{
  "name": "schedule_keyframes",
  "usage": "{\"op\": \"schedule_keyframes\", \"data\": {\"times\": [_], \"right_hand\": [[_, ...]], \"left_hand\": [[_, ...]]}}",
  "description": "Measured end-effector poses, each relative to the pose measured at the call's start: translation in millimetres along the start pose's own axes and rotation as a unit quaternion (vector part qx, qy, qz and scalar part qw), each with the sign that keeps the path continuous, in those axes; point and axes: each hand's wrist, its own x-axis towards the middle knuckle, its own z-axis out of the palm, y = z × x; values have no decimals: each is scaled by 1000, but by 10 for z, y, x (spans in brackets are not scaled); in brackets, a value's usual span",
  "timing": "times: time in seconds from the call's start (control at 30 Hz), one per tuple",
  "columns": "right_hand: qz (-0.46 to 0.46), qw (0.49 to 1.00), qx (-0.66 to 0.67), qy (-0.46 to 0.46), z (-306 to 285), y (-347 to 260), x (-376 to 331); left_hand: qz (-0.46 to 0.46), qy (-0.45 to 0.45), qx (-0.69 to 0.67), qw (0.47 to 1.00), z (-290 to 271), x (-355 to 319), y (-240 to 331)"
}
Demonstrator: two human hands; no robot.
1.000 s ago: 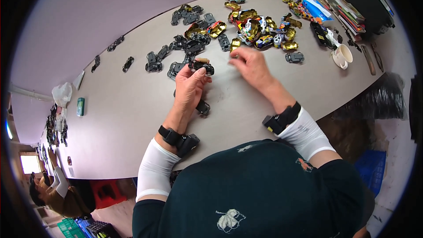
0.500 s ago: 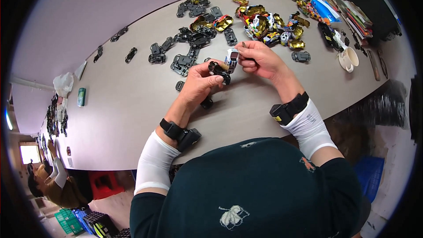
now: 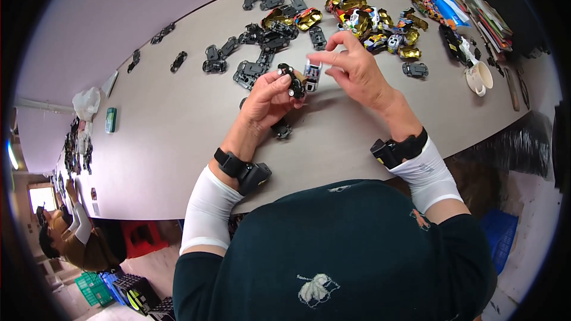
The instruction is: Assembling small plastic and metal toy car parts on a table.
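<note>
My left hand [image 3: 267,100] pinches a black toy car chassis [image 3: 291,81] with small wheels between thumb and fingers. Right beside the chassis is a white toy car body [image 3: 312,77] with coloured markings, apparently held by the same hand; the fingers behind it are hidden. My right hand [image 3: 360,74] has its fingers spread, the forefinger close to the body's top edge; I cannot tell whether it touches. Below my left hand another dark chassis [image 3: 281,129] lies on the table [image 3: 324,148].
Dark chassis [image 3: 270,40] lie heaped beyond my left hand. Colourful car bodies with golden insides [image 3: 360,22] are piled beyond my right. At the right are a white cup [image 3: 476,78], a blue-and-white packet [image 3: 449,9] and stacked papers [image 3: 485,21]. Another person [image 3: 80,235] sits far left.
My right hand's fingers have parted from the white car body, which now sits beside the chassis at my left hand. The view has shifted slightly.
</note>
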Motion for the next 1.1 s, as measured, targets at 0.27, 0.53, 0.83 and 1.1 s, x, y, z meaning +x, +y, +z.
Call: {"op": "schedule_keyframes", "data": {"times": [0.27,0.53,0.83,1.1], "right_hand": [[-52,990,-57,-115,5,68,-43],[212,933,288,-29,8,-43,-119],[178,958,225,-12,52,-99,-115],[178,969,161,-59,47,-170,-105]], "left_hand": [[-30,-52,0,998,-18,-15,24],[71,10,31,997,-68,41,14],[85,6,66,994,-36,48,-47],[64,26,73,995,3,25,-37]]}}
